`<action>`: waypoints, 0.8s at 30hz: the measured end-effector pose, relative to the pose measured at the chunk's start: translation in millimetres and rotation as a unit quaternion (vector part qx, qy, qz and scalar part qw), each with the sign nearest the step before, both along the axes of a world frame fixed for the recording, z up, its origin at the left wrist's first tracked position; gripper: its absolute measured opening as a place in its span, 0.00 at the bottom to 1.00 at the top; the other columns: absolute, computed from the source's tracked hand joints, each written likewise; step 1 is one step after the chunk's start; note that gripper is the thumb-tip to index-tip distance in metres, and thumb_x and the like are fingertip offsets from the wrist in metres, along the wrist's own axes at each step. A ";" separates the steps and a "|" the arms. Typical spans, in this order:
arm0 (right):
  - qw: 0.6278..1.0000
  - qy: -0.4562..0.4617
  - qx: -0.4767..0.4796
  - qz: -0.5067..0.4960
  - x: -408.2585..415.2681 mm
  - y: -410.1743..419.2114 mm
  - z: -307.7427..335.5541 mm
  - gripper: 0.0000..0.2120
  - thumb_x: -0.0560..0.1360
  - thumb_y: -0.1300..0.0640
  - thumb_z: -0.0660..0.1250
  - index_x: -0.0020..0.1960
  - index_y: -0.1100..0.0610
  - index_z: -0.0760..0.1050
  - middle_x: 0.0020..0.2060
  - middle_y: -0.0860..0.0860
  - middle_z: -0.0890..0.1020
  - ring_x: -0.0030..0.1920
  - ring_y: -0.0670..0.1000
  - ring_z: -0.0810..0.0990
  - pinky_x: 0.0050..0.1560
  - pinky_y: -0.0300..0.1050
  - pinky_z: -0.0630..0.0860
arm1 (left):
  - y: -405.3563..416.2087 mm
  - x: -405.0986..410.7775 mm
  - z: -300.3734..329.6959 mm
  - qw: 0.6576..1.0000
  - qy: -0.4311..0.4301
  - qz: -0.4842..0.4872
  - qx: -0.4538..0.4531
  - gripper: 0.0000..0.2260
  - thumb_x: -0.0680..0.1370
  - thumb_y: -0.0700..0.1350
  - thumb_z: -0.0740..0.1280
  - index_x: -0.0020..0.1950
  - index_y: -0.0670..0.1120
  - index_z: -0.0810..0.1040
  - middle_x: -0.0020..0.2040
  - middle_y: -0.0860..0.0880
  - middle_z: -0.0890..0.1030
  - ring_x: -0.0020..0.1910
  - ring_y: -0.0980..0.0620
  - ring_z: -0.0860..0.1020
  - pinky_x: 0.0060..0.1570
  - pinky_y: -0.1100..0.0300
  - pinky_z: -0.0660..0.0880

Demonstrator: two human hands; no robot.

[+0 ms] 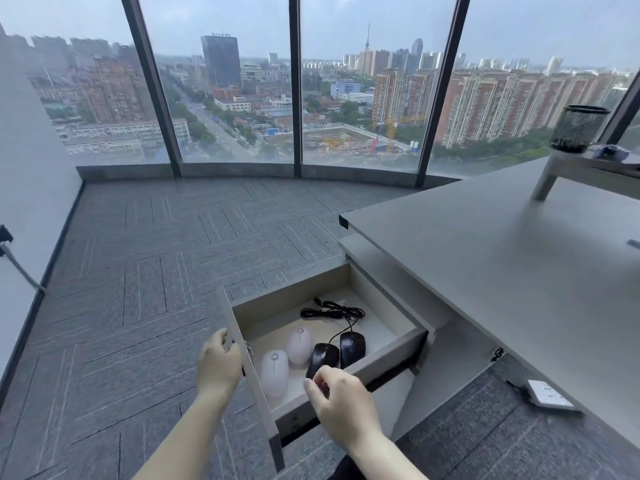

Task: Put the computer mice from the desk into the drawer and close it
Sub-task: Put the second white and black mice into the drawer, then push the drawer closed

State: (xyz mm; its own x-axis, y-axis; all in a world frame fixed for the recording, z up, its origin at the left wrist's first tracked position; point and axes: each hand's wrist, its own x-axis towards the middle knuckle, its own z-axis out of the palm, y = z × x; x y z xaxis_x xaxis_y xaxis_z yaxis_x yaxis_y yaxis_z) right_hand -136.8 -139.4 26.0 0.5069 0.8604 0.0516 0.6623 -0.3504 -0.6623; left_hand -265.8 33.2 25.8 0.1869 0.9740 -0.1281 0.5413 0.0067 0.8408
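The drawer stands pulled out from under the grey desk. Inside lie two white mice and two black wired mice, their black cable coiled at the back. My left hand grips the top edge of the drawer front. My right hand hovers over the drawer's near corner, just in front of the nearer black mouse, fingers loosely curled with nothing in them.
A monitor riser with a black mesh pen cup sits at the desk's far right. A white floor socket lies under the desk. Grey carpet stretches to the windows; a wall with a cable runs along the left.
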 end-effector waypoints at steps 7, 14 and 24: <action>0.994 0.037 -0.092 0.039 -41.0 -11.4 -15.1 0.29 0.62 0.26 0.64 0.48 0.49 0.72 0.48 0.46 0.80 0.49 0.49 0.77 0.46 0.46 0.74 | -25.7 -10.5 -25.9 0.968 -0.146 -0.008 -0.202 0.17 0.80 0.46 0.53 0.67 0.54 0.73 0.51 0.51 0.80 0.50 0.46 0.77 0.48 0.51 0.72; 0.996 0.012 -0.080 0.024 -49.5 -10.2 -19.0 0.18 0.66 0.35 0.64 0.45 0.47 0.68 0.48 0.46 0.79 0.50 0.50 0.77 0.48 0.47 0.73 | -33.9 2.6 -24.6 0.954 -0.202 -0.029 -0.219 0.20 0.82 0.45 0.51 0.73 0.57 0.66 0.54 0.53 0.79 0.49 0.52 0.77 0.46 0.54 0.77; 0.994 0.029 -0.057 -0.087 22.9 -30.3 -25.1 0.15 0.69 0.38 0.64 0.48 0.47 0.71 0.45 0.45 0.79 0.43 0.47 0.78 0.40 0.43 0.76 | -45.7 84.8 -22.0 0.937 -0.211 -0.134 -0.245 0.22 0.82 0.43 0.51 0.74 0.60 0.59 0.62 0.49 0.75 0.53 0.55 0.77 0.50 0.54 0.77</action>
State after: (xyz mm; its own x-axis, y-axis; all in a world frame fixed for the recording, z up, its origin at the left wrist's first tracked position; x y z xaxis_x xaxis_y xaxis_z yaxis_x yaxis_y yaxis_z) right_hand -113.9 -169.7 1.0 0.6481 0.7579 -0.0748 0.5461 -0.5310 -0.6479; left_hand -180.9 -12.5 3.9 0.5517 0.7283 -0.4065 0.1985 0.3587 0.9121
